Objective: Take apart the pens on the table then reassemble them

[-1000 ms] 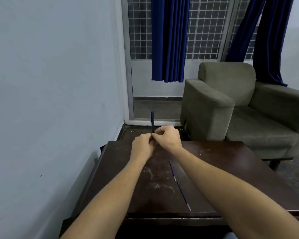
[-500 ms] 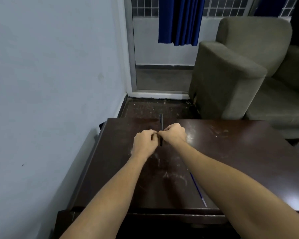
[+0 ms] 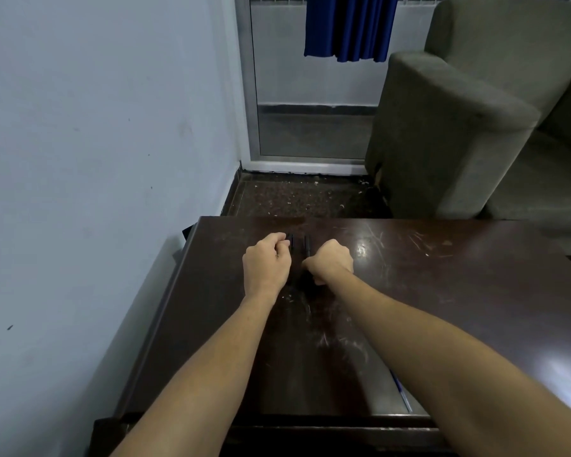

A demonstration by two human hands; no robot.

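Dark brown table (image 3: 442, 291) with pale scratches; blue curtain (image 3: 346, 28); olive-grey armchair (image 3: 442, 127); pale blue-grey wall (image 3: 96, 127); black pen parts (image 3: 299, 244); blue refill (image 3: 401, 390).

The counter (image 3: 442, 291) stands against the wall (image 3: 80, 159) on its left. Both hands (image 3: 266, 265) (image 3: 330, 263) are over its far left part, side by side and slightly apart, with blurred pen parts (image 3: 299, 244) between them at the fingers. A refill (image 3: 401, 389) lies near the front edge, just beside the right forearm. Behind the counter is floor (image 3: 304, 199), then a door (image 3: 310, 110) with a curtain (image 3: 346, 28) hanging before it. An armchair (image 3: 459, 127) stands behind the counter, right of the door.
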